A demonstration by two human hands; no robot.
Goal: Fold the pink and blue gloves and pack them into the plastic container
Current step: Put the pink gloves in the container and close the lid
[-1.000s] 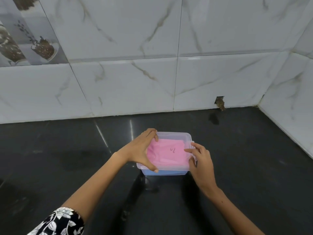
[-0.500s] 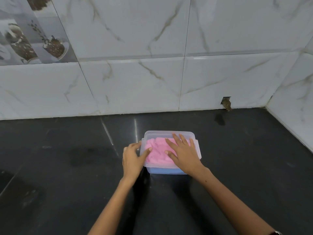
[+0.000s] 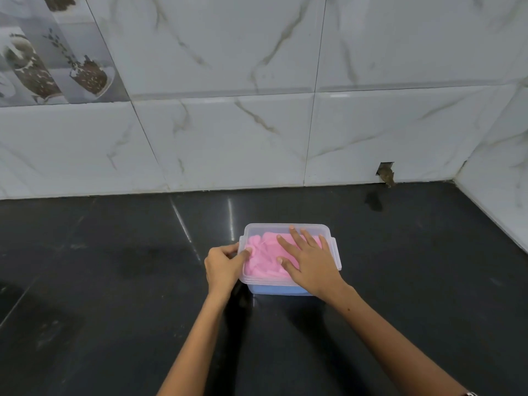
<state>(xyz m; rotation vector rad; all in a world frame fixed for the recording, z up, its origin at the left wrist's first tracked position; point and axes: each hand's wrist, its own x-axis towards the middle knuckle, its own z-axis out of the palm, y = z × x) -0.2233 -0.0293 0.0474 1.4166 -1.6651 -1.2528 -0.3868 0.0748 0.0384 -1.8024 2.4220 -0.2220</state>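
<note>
Right hand (image 3: 308, 264) has moved from the box (image 3: 333, 254) rim onto the pink glove (image 3: 264, 260), fingers spread flat pressing it down; left hand (image 3: 224, 264) grips the rim, packing nearly done.

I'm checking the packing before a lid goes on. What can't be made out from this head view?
- Blue glove: only a strip shows through the plastic container wall; the pink glove covers the rest, so its fold is unknown.
- Pink glove's right part: hidden under the flat right hand.
- Container's left rim: covered by the left hand holding it.
</note>
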